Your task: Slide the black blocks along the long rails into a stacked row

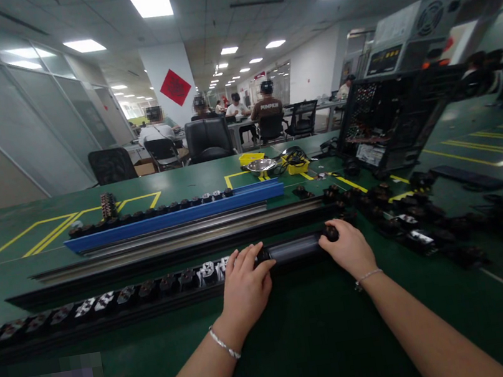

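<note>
A long black channel rail (296,250) runs across the table in front of me, with a row of small black and silver parts (147,289) seated along its left stretch. My left hand (246,277) lies over the right end of this row, fingers stretched out and spread across the parts and the rail. Part of the row is hidden under it. At the rail's right end my right hand (350,249) is closed on a small black round part (332,233), thumb and fingers around it. Between my hands the channel shows a bare, smooth grey floor.
Behind lie more dark and silver rails (183,239) and a blue rail (175,215) carrying similar parts. Loose black parts (408,222) spread to the right. Farther back are a metal bowl (261,165), a yellow bin (296,165) and an opened computer case (369,120). Several people sit beyond.
</note>
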`<action>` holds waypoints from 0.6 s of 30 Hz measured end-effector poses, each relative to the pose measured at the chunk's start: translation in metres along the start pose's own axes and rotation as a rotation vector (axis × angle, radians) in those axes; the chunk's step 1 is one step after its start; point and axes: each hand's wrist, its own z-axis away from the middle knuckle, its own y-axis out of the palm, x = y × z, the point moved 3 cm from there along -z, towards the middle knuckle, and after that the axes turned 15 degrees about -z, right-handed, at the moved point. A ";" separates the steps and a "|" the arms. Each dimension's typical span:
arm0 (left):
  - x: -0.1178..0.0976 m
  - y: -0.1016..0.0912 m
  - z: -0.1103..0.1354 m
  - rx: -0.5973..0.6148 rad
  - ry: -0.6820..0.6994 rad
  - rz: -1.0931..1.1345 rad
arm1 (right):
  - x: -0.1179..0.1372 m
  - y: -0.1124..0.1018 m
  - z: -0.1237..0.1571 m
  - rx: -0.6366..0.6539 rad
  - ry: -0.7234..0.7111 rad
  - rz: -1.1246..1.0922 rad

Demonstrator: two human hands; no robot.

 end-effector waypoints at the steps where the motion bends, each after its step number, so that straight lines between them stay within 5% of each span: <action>1: 0.000 0.000 0.000 0.000 0.000 0.002 | 0.000 0.000 0.000 0.003 0.004 -0.004; 18: 0.000 0.001 0.000 -0.008 -0.008 0.000 | -0.003 -0.005 -0.003 0.007 0.115 0.027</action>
